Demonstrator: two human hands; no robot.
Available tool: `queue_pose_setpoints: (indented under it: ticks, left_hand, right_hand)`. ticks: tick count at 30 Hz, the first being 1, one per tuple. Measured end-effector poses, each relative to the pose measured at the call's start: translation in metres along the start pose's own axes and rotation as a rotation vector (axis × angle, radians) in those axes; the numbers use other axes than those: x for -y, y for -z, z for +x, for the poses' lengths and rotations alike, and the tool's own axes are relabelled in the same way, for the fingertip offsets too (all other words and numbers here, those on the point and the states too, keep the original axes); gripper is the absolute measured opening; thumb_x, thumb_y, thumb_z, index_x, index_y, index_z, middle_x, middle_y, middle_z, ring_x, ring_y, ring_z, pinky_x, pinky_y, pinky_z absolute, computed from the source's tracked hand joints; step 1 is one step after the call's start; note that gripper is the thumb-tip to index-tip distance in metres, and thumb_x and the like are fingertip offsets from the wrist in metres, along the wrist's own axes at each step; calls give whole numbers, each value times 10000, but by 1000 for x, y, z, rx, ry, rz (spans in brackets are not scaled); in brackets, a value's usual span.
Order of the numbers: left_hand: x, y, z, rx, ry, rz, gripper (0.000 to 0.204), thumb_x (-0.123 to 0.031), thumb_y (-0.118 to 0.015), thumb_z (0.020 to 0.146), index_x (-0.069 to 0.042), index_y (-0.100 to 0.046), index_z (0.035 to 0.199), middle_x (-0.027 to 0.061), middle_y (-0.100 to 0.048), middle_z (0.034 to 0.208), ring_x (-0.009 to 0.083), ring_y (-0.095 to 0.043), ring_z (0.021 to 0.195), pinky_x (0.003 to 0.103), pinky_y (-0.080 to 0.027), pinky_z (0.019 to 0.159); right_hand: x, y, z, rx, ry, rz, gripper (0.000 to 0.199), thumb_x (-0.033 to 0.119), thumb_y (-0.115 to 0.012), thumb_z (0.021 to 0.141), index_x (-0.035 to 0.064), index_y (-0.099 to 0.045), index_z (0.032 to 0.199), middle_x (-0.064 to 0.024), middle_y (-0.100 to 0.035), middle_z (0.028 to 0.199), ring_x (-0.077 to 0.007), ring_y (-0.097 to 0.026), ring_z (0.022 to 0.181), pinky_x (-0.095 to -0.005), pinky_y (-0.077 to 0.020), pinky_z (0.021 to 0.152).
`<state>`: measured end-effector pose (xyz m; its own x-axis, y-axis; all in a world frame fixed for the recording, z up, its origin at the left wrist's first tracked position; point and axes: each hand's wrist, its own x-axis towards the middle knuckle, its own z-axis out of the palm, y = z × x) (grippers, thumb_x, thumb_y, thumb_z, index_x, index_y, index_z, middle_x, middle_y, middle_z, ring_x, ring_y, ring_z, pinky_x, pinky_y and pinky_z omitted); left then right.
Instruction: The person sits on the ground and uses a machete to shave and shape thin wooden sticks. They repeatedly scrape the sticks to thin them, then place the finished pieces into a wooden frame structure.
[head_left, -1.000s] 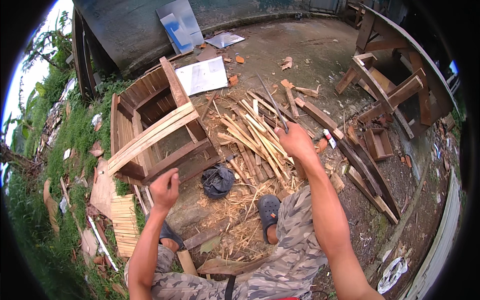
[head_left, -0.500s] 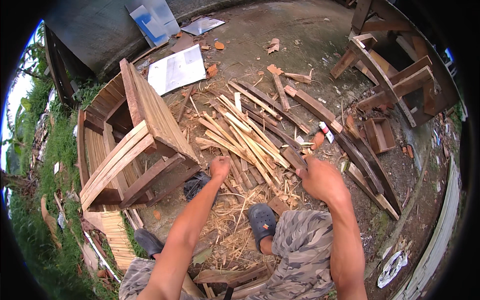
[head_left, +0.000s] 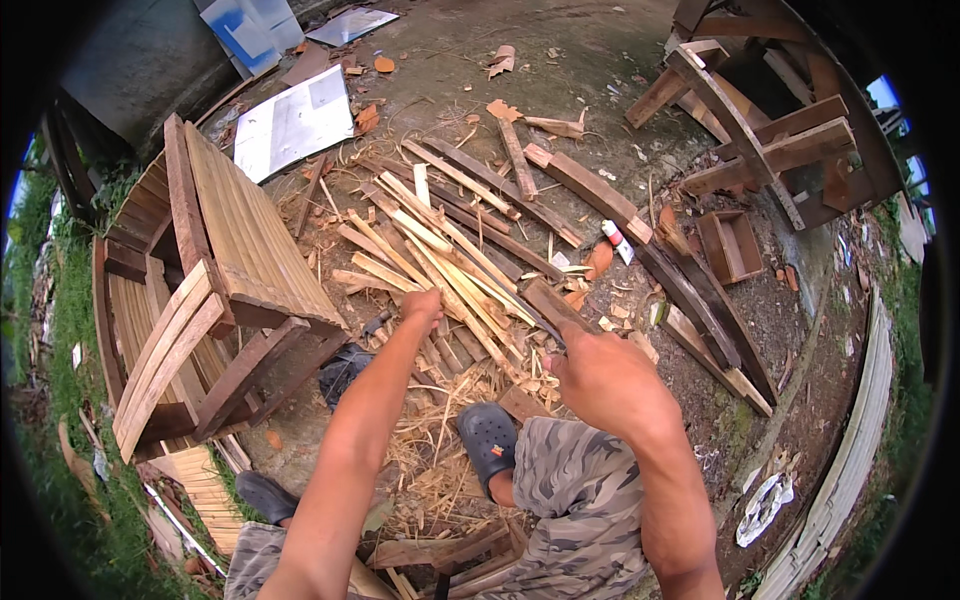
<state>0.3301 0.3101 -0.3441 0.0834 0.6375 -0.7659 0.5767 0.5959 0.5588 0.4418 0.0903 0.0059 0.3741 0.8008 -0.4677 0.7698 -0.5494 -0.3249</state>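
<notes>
A: Wooden slats lie in a loose heap on the bare ground. We have the left hand stretched out over the near edge of that heap, fingers curled down onto a slat. Whether they are clamped on it or only resting, we cannot tell; the knuckles cover the contact.

B: Confirmed. We have the right hand closed in a fist around a dark narrow blade that sticks out from it toward the heap. The handle is fully hidden inside the fist.

A: Surroundings. To the left of the heap stands a slatted wooden bench, tipped on its side, just beside the left forearm. A dark cloth lies under its frame.

B: To the right, long dark planks run diagonally, with a small open wooden box beyond them and a second wooden frame at the upper right, cut off by the picture's rim.

A: Near side. Shavings and straw-like splinters cover the ground between the heap and the dark clog on our foot. A camouflage trouser leg hides the ground below the right hand.

B: Far side. A white sheet lies flat behind the bench. A small white and red object rests against a plank; its kind is too small to make out.
</notes>
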Motion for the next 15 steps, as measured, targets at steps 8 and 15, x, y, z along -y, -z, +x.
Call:
queue_pose_setpoints:
  ticks: [8, 15]
  left_hand:
    - [10, 27, -70, 296, -99, -525, 320, -205, -453, 1015, -7, -499, 1262, 188, -604, 1218, 316, -637, 1072, 453, -554, 911]
    - [43, 53, -180, 329, -287, -557, 382, -173, -453, 1034, -55, -385, 1391, 185, -621, 1174, 271, -666, 987, 414, -575, 869]
  right_hand:
    - [4, -6, 4, -51, 0, -36, 307, 243, -618, 957, -58, -608, 1018, -304, -681, 869, -487, -663, 892, -556, -507, 825]
    - [32, -12, 12, -96, 31, 153, 386, 282, -616, 957, -92, -675, 1033, -329, -687, 1003, -470, -668, 1007, -523, -506, 911]
